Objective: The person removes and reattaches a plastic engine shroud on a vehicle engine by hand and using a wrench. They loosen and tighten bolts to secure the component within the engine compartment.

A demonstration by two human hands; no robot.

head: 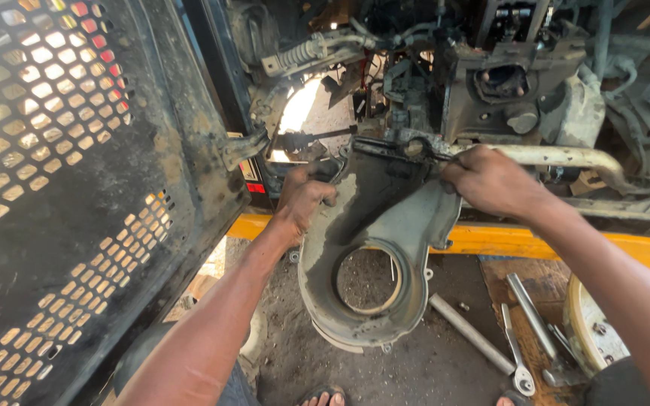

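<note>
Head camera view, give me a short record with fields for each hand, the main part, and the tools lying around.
Left hand: grips the upper left edge of the grey metal housing
Right hand: closed on a tool at the housing's top
Housing: upright, with a round opening
Ground tools: metal rod, ratchet wrench
Left side: perforated black panel

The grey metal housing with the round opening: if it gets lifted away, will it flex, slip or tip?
The grey metal housing looks like a rigid casting, so it probably won't flex. It likely weighs plenty for its size; the left hand steadies its edge. Its dusty, grimy surface may be slippery, and the narrow curved bottom suggests it could tip if released.
</note>
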